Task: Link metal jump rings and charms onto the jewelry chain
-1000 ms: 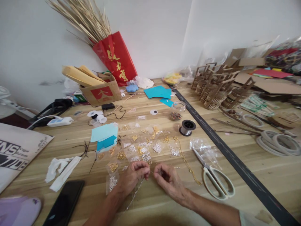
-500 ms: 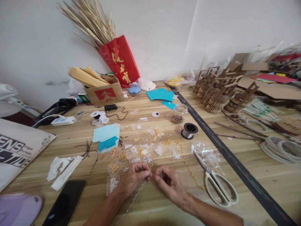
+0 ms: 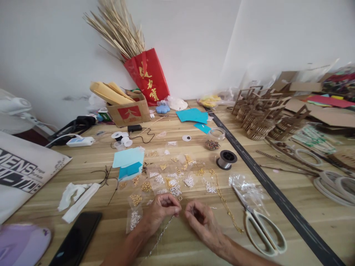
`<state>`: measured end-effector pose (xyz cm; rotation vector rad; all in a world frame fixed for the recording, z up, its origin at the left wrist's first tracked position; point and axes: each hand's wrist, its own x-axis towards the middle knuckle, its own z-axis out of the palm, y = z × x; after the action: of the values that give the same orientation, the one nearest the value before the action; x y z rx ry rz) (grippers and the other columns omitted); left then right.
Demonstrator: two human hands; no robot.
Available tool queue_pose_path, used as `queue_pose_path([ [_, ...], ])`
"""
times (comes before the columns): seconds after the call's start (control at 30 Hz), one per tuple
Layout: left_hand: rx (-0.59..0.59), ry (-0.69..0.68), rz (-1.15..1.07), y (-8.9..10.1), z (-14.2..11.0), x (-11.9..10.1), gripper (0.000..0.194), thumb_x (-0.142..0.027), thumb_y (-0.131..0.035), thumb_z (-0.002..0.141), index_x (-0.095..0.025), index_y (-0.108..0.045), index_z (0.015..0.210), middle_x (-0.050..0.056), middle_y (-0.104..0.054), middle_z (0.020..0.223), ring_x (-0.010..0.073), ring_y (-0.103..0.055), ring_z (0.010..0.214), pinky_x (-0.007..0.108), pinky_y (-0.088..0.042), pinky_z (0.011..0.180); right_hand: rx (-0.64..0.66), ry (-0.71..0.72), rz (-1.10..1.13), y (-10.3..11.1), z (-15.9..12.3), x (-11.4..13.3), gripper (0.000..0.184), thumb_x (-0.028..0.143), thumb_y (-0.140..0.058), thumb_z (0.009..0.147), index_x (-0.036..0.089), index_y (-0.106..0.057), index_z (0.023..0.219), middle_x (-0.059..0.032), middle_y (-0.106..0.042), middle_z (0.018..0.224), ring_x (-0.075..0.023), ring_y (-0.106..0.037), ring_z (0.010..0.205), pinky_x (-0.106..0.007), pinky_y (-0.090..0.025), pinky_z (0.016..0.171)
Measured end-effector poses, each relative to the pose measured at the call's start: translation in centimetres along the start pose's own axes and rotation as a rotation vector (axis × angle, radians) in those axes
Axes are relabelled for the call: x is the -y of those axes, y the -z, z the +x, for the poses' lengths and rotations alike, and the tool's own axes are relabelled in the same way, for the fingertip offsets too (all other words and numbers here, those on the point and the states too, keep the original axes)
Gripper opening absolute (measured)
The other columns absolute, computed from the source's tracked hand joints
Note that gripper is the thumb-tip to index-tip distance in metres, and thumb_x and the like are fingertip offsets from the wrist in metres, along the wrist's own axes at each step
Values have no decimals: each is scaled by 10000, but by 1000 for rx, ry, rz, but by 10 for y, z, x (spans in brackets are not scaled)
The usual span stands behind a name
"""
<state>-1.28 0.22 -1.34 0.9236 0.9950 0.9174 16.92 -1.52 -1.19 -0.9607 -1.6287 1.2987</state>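
My left hand [image 3: 164, 210] pinches the upper end of a thin silver chain [image 3: 161, 236], which trails down toward the front edge of the view. Close beside it on the right, my right hand [image 3: 202, 221] has its fingers curled and tips together; whatever may be between them is too small to make out. A narrow gap separates the two hands. Just beyond them lie small clear bags of silver beads [image 3: 175, 190] and gold beads [image 3: 146, 186]. A gold chain [image 3: 226, 207] lies to the right of my right hand, with silver rings [image 3: 210, 186] near its top end.
White-handled scissors [image 3: 263, 231] lie at the right by a crumpled plastic bag [image 3: 249, 188]. A wire spool [image 3: 226, 159] stands behind. At the left are a black phone [image 3: 76, 240] and white cloth strips [image 3: 80, 201]. Small wooden baskets [image 3: 260, 114] stand at the back right.
The whole view has shifted slightly, so things appear a little lower and to the right. Both hands keep nearly the same pose, the left still pinching the silver chain.
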Motion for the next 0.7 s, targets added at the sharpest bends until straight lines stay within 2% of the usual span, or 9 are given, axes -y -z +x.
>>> queue_pose_path([
  [0.23, -2, 26, 1, 3, 0, 3, 169, -230, -826, 600, -133, -719, 690, 8, -668, 605, 118, -566, 584, 233, -428, 625, -13, 1, -13, 0, 0, -1, 284, 399, -490, 925, 187, -508, 738, 31, -460, 614, -108, -411, 542, -211, -322, 491],
  [0.4, 7, 7, -46, 0, -1, -1, 204, -250, -855, 569, -138, -715, 666, 1, -661, 586, 108, -552, 549, 222, -420, 586, -18, -12, -18, 1, 0, -1, 255, 378, -506, 914, 189, -516, 744, 30, -463, 612, -109, -412, 535, -214, -318, 485],
  [0.7, 96, -17, -134, 0, -3, -5, 195, -221, -882, 544, -143, -722, 622, 8, -673, 620, 100, -565, 562, 197, -417, 564, 23, 63, -23, 2, -1, 5, 187, 295, -501, 911, 196, -502, 753, 38, -444, 612, -108, -402, 539, -212, -318, 492],
])
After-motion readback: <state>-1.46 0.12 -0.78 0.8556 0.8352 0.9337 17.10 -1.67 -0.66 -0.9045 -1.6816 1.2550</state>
